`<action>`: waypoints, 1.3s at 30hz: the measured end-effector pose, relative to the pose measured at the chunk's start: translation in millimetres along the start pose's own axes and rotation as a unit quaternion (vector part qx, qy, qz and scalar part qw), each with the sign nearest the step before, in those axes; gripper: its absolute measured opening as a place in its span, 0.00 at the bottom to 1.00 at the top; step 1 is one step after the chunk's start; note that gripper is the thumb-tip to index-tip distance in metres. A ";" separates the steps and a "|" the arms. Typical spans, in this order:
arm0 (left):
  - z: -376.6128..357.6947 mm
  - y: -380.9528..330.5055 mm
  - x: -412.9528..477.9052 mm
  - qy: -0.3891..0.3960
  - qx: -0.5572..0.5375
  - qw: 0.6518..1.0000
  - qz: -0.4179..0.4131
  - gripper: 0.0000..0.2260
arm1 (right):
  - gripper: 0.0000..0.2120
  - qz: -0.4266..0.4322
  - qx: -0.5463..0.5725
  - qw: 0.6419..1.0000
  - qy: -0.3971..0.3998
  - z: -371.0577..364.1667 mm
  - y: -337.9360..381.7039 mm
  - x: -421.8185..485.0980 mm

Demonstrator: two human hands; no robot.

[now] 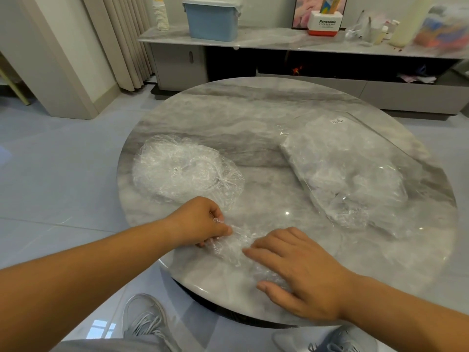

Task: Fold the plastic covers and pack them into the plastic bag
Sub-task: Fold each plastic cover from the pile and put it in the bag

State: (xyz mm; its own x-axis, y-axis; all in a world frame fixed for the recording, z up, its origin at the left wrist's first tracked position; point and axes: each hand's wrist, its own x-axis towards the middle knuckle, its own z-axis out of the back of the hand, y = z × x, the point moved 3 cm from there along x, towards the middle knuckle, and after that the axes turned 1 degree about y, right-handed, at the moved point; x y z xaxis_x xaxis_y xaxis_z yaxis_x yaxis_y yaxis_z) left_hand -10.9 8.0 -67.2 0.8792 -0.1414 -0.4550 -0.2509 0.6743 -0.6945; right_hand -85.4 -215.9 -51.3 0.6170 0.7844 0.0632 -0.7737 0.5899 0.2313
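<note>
A crumpled clear plastic cover lies near the front edge of the round marble table. My left hand pinches its left end with curled fingers. My right hand lies flat on its right part, fingers straight, pressing it to the tabletop. A loose pile of several clear covers sits on the left of the table. The clear plastic bag, with a small white label at its far end and covers inside, lies on the right.
Behind the table stands a low marble-topped cabinet carrying a blue lidded box, stacked paper cups, a Panasonic box and clutter. Curtains hang at the back left. My grey shoes rest on the glossy tile floor below.
</note>
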 end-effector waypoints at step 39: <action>-23.9 -29.6 -27.7 0.067 -0.178 0.981 -0.044 0.17 | 0.14 -0.008 0.028 1.000 0.005 -6.8 -6.1 -9.7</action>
State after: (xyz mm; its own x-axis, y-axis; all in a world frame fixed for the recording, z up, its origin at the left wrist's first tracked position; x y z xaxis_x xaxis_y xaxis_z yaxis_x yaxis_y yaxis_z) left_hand -37.5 -25.3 -47.3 0.8488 -0.2969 -0.4375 -0.3238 0.3624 -0.8740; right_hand -87.7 -225.8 -60.0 0.6279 0.7767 0.0501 -0.7539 0.5909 0.2872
